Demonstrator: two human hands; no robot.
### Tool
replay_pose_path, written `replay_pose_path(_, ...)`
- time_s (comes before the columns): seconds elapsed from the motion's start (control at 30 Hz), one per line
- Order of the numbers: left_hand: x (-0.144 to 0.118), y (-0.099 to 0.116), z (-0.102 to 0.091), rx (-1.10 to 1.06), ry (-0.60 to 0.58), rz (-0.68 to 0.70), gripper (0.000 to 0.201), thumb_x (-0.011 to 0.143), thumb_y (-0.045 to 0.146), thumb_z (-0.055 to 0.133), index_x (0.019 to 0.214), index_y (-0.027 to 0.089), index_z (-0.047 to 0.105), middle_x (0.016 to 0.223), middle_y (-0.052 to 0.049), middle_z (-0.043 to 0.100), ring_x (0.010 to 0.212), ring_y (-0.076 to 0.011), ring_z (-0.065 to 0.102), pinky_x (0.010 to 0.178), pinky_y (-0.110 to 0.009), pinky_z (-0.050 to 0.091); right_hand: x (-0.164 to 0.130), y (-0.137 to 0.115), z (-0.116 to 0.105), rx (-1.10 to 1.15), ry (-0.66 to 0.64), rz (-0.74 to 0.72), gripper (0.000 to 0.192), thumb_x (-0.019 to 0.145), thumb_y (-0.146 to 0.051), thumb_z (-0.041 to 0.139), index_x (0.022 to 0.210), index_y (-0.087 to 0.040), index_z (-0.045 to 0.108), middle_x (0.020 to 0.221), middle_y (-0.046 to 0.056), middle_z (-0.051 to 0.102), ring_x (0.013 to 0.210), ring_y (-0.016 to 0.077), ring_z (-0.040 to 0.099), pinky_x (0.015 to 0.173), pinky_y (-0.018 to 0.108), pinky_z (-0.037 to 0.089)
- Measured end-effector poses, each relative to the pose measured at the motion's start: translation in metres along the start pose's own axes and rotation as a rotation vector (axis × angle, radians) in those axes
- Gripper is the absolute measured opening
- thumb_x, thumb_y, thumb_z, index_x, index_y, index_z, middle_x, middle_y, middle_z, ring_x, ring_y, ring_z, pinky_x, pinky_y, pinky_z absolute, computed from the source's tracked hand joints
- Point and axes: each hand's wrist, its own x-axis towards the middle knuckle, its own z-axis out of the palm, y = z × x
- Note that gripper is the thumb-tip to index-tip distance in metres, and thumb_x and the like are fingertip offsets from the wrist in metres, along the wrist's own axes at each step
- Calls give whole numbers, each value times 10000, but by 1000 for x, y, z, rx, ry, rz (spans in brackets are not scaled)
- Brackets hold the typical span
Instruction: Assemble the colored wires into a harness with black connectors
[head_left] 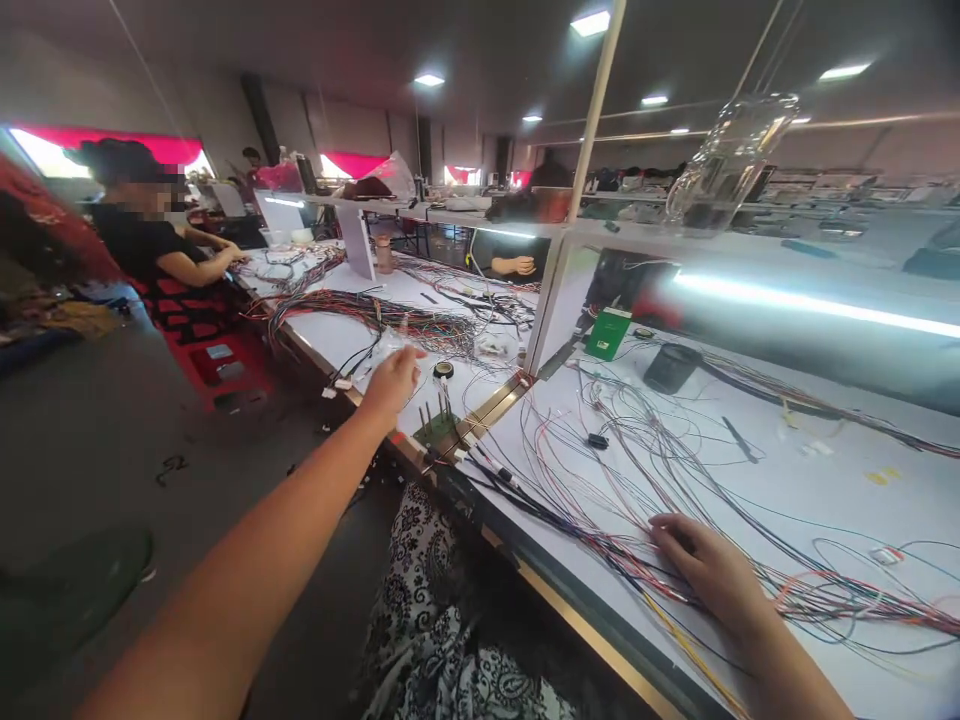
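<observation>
The left hand [391,383] reaches out at 10 o'clock, fingers loosely curled over the near edge of the surface [825,480], its fingertips at a clear bag [386,348] and thin wires there; whether it grips anything I cannot tell. The right hand [701,572] lies at 4 o'clock, flat and palm down, fingers fairly close together, pressing on the wire bundle [600,545] that runs along the front edge; it pins rather than pinches.

To do this well, I judge the right hand should keep the bundle pressed flat so no strand slides, while the left picks lightly, lifting one item clear of the loose loops rather than dragging them.

Between the hands, at 12 o'clock of the left forearm, a green jig [437,430] with upright pins sits at the edge, a black ring [443,369] just beyond it. Loose wires [637,440] fan out past the right hand, with a small black connector [598,440] among them.

Containers: a dark cup [671,367] stands at 1 o'clock, its contents hidden; a green box [607,333] stands beside it, shut. On the shelf [847,245] above, a clear jug [731,160] looks empty.

Far at 10 o'clock a seated person [150,240] works at more wiring
</observation>
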Motion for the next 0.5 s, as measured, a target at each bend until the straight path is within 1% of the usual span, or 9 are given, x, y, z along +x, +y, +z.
replay_pose_path(0.07,29,6,2,-88,30,-55,351,950,422,351,944,165,591,603,43,418,428,-79,366,421,-197,322,0,3,2,3,3,-9,373,829,-589,495,925,-286,690,955,20,728,798,237,668,683,327,524)
replay_pose_path(0.13,56,7,4,-152,19,-127,300,943,386,385,923,161,582,605,54,407,379,-52,300,375,-177,265,0,6,4,20,10,-32,352,841,-568,497,935,-286,687,972,28,723,844,243,663,725,332,527)
replay_pose_path(0.2,80,2,7,-188,-6,-217,251,933,345,430,902,150,585,606,54,423,352,-36,272,349,-167,235,1,6,5,45,15,-62,331,854,-539,496,934,-278,683,976,42,717,879,248,654,756,338,525)
replay_pose_path(0.27,102,-5,12,-208,-6,-303,249,947,300,407,871,133,574,632,28,475,364,-37,336,358,-165,288,2,5,4,63,0,-82,295,868,-495,492,927,-269,673,948,48,710,869,242,646,753,336,519)
replay_pose_path(0.37,129,-18,23,-208,14,-405,290,978,240,316,810,127,523,680,-29,543,497,-75,522,472,-193,449,2,0,2,72,-39,-92,229,885,-404,476,906,-253,647,877,45,688,822,223,628,731,331,502)
replay_pose_path(0.43,140,-26,30,-185,6,-450,277,982,202,303,791,130,490,703,-46,560,635,-109,603,573,-223,508,3,-4,0,80,-52,-101,206,884,-341,452,889,-239,631,858,47,670,819,217,612,736,340,490)
replay_pose_path(0.5,143,-33,38,-138,1,-438,212,973,176,340,825,132,486,748,-39,568,741,-129,625,644,-247,525,2,-7,-2,94,-50,-107,211,871,-286,427,912,-227,626,866,52,658,831,214,601,750,352,480)
